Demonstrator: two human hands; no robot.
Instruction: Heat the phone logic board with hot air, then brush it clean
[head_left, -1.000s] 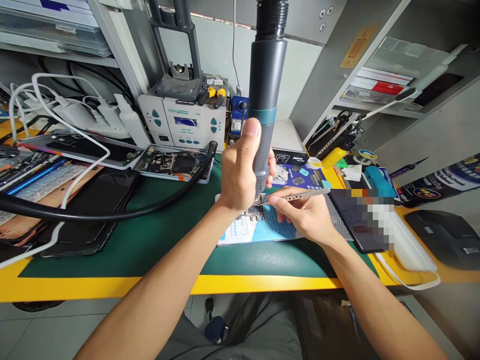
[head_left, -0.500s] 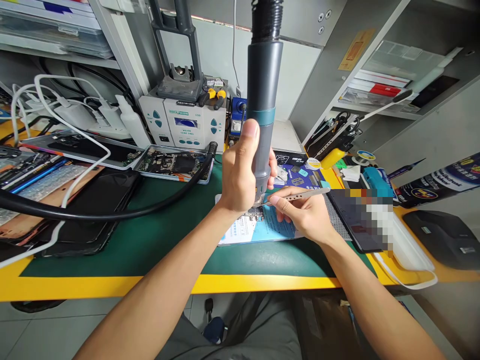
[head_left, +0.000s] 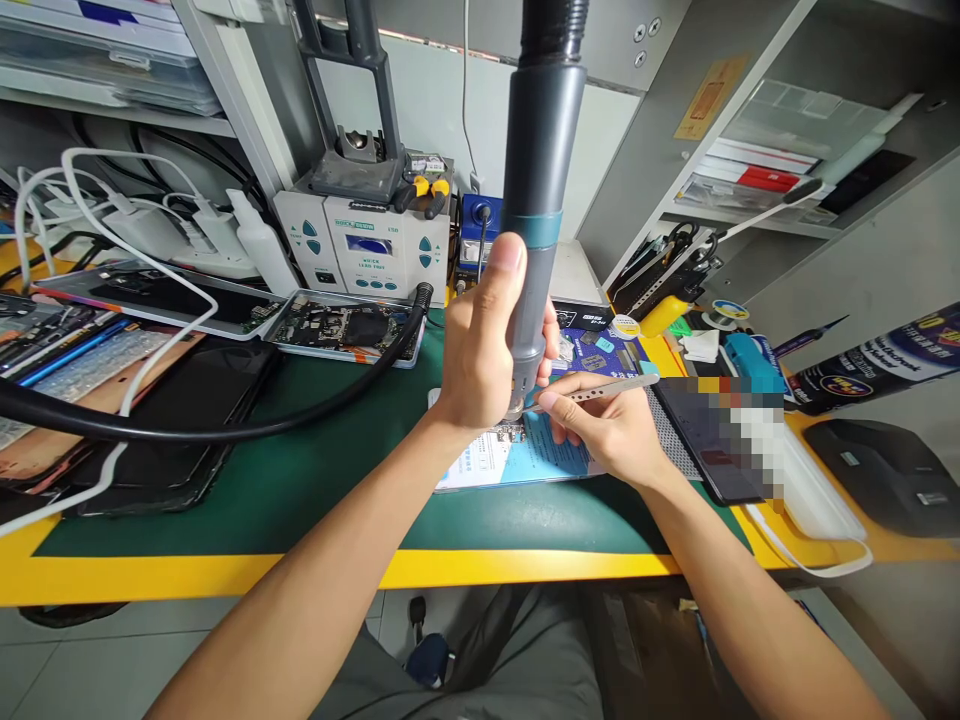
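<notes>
My left hand [head_left: 484, 335] is wrapped round the grey handle of a hot air gun [head_left: 545, 150], its thumb pointing up along the side. The gun's nozzle points down at a small circuit board [head_left: 511, 432], partly hidden under my hand. In my right hand [head_left: 604, 425] is a pair of metal tweezers [head_left: 607, 389], pinched between thumb and fingers. Their tips reach the area right beside the nozzle; whether they touch the board I cannot tell. Beneath the board lies a blue and white printed sheet [head_left: 480, 468].
A hot air station [head_left: 375, 245] stands at the back, with an opened device [head_left: 349, 328] before it. A black hose [head_left: 225, 434] crosses the green mat [head_left: 337, 505] on the left, over dark flat panels [head_left: 180, 400]. A dark tablet-like slab [head_left: 712, 450] lies at right.
The top of the hot air gun has tilted to the right, while its nozzle stays over the board. My right hand and the tweezers have hardly moved.
</notes>
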